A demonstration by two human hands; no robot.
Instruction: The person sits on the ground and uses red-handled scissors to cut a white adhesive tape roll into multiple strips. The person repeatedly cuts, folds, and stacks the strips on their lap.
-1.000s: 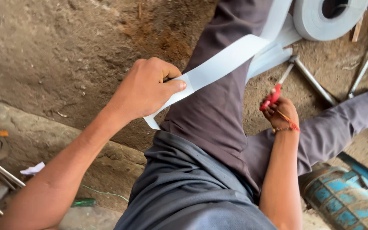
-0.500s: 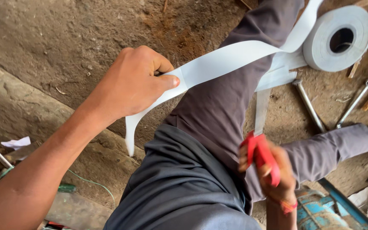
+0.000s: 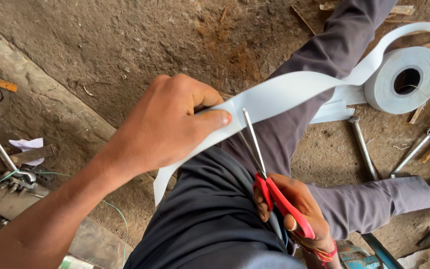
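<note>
The person wears a dark grey shirt (image 3: 210,219) and long grey-purple trousers (image 3: 324,65). The arms are bare. A red thread band (image 3: 322,253) goes round the right wrist.

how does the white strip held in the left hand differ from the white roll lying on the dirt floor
The flat white strip is pulled out, pinched in the left hand above the lap; the round white roll is wound tight around an open core. The strip hangs in the air with its end drooping; the roll rests on the dirt floor. Both are one continuous white band.
</note>
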